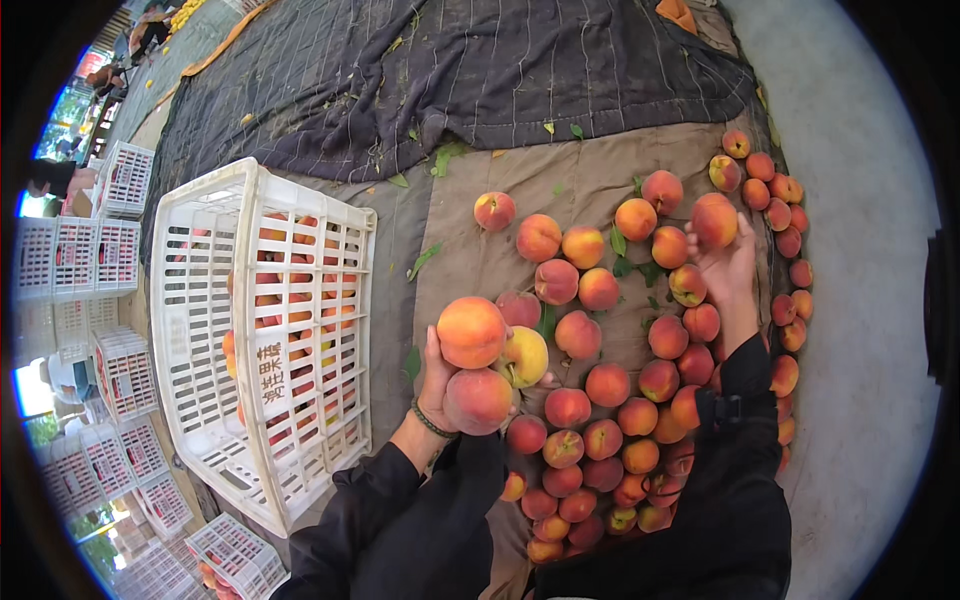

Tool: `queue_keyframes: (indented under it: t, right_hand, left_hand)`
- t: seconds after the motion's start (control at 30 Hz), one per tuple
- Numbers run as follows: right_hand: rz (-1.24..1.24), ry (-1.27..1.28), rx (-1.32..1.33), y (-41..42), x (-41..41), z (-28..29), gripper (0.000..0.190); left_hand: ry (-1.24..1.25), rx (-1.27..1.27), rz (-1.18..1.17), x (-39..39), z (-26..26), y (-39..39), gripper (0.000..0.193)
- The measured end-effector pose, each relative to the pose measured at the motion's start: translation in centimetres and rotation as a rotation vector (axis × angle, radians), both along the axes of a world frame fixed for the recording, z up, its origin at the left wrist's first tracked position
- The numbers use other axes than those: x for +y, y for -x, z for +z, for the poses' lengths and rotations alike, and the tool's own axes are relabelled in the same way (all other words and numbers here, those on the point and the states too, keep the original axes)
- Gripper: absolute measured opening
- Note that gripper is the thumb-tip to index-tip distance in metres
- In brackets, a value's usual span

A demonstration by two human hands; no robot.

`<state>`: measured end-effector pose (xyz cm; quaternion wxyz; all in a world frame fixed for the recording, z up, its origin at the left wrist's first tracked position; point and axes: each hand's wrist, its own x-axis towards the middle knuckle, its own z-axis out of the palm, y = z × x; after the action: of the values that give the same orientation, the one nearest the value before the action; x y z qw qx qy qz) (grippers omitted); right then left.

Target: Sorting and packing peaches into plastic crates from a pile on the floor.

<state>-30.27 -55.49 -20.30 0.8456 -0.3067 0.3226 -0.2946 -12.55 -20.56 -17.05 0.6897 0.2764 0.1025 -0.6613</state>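
Note:
Three peaches rest in my left hand (433, 382): an orange-red peach (471, 331) on top, a yellow peach (523, 358) at the fingertips and a pinkish-red peach (478, 401) below. A large red-orange peach (714, 220) is held in my right hand (731, 262), over the right side of the spread fruit. Many loose peaches (577, 335) lie between and below my hands on a brown cloth (480, 247). To the left of my left hand stands a white slatted plastic crate (251, 330), partly filled with peaches that show through its slats.
Dark quilted fabric (480, 67) with loose leaves covers the far ground. Along the right, a row of peaches (801, 274) borders a grey floor (855, 300). More white crates (79, 255) are stacked at the far left, and people appear in the upper left background.

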Motion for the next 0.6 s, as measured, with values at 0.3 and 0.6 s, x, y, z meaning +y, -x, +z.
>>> queue_keyframes:
  t: [0.3,0.6]
  right_hand:
    - [0.51,-0.675,-0.588,-8.8,17.0,6.1,0.069]
    - [1.021,-0.268,-0.599,-20.6,33.8,16.2,0.06]
  left_hand:
    - [0.24,-0.198,0.299,4.2,9.0,-2.7,0.075]
    - [-0.039,-0.338,1.007,17.8,17.0,-8.0,0.077]
